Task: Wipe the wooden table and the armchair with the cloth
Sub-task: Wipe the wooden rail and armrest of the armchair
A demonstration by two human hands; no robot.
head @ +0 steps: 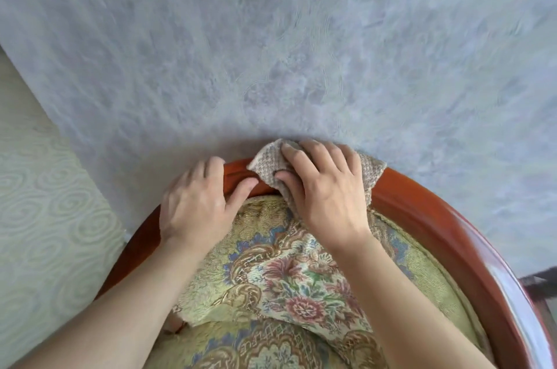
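From my head camera, looking down, my right hand (pixel 324 187) is pressed flat over the cloth (pixel 271 162), fingers spread and curled down on it so the beige weave is clamped against the top of the armchair's wooden rail (pixel 422 212). I hold it like this, I think, so the cloth wraps the rounded edge and takes in the top and inner face together. One corner of the cloth pokes out to the left of my fingers and another shows past my knuckles on the right.

My left hand (pixel 196 209) holds no cloth. It rests on the rail just left of the cloth, fingers hooked over the far side and thumb on the near side, gripping the wood. I judge this is to steady the chair while the other hand rubs.

The armchair itself fills the near half of the view: the glossy red-brown rail curves from the left around to the near right, and the floral upholstery (pixel 286 278) lies inside it under my forearms. The wooden table is not in sight, so I cannot say how it stands.

Beyond the rail is a pale blue-grey textured wall (pixel 271 52), right up against the chair's back, which leaves little room for my fingers on the far side. On the left is a cream wall panel with a swirl pattern (pixel 45 203). The long right stretch of rail lies ahead of the cloth with nothing on it.
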